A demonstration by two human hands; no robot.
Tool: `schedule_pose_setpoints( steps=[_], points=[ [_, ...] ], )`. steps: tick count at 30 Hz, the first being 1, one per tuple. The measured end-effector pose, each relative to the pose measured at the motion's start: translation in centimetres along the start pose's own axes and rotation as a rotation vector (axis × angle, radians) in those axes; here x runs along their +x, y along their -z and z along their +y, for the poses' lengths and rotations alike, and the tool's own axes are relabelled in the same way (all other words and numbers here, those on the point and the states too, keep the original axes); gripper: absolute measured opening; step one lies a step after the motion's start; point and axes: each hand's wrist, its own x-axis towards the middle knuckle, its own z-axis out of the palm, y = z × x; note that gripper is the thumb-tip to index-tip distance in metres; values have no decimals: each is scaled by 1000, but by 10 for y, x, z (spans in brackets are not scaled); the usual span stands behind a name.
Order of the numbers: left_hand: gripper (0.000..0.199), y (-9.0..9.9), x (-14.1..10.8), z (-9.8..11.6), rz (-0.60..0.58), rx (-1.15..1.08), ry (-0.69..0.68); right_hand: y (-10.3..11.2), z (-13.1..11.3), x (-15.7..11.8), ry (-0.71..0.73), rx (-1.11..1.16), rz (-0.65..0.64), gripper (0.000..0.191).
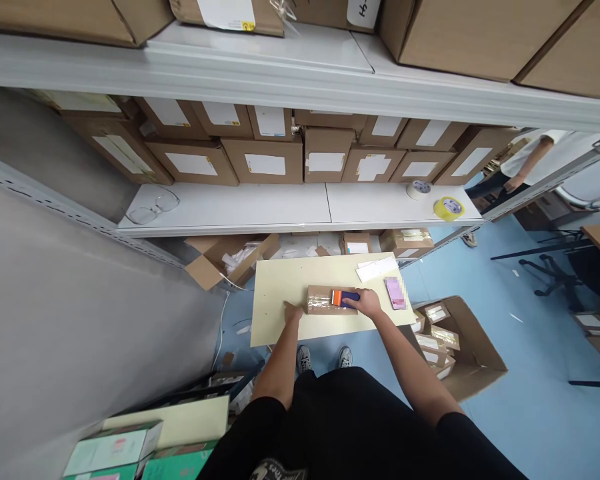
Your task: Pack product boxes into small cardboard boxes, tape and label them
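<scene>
A small brown cardboard box [321,308] with shiny clear tape along its top lies on the pale yellow table [277,280]. My right hand [367,303] is closed around the dark blue handle of a scraper [337,298], whose orange head rests at the right part of the box top. At the box's left end is my left hand [293,312], thumb and fingers apart, fingertips at or touching the cardboard edge. To the right on the table lie white paper sheets [377,269] and a pink-purple phone-like item [395,293], partly blurred.
A shelf [240,204] ahead holds labelled boxes [275,160], glasses [154,207], a white tape roll [419,190] and a yellow tape roll [449,209]. A large carton [473,353] of small boxes stands right, an open carton [215,261] left. A person [535,160] stands beyond the shelf.
</scene>
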Motion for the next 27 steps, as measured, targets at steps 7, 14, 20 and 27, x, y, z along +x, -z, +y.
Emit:
schedule_pose_setpoints(
  steps=[7, 14, 20, 27],
  points=[
    [57, -14, -13, 19, 46, -72, -111, -4, -9, 3, -71, -15, -29, 53],
    [53, -46, -9, 42, 19, -28, -70, 9, -15, 6, -241, -137, -236, 67],
    [52, -54, -4, 43, 7, -10, -74, 50, 43, -15, -344, -195, -271, 72],
    [48, -48, 11, 29, -11, -105, -111, 82, 93, -48, -453, -184, -242, 67]
  ],
)
